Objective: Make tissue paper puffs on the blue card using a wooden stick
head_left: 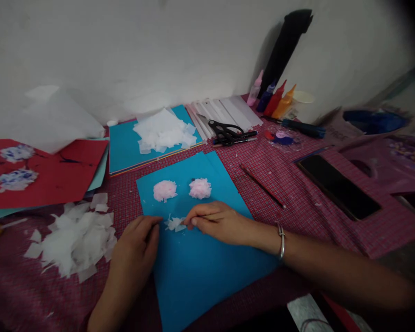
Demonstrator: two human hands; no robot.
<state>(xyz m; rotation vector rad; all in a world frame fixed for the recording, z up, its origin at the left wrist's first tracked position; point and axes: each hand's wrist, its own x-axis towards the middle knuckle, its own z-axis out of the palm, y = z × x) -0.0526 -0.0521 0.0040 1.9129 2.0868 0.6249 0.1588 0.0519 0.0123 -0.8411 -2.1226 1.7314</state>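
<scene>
A blue paper sheet [207, 272] lies in front of me on the red checked cloth. Two pink tissue puffs, one [165, 190] on the left and one [200, 188] on the right, sit on its upper part. Below them lies a small clump of white tissue bits [174, 224]. My right hand [217, 222] is closed in a pinch, its fingertips touching that clump. My left hand [136, 249] rests flat on the sheet's left edge, fingers stretched toward the clump, holding nothing.
A pile of white tissue squares [74, 240] lies at the left, another [164, 131] on a blue sheet behind. Red paper [38, 173], scissors [226, 132], paint bottles [273, 99], a thin brush [263, 186], a paint palette [281, 138] and a black phone [337, 186] surround the work spot.
</scene>
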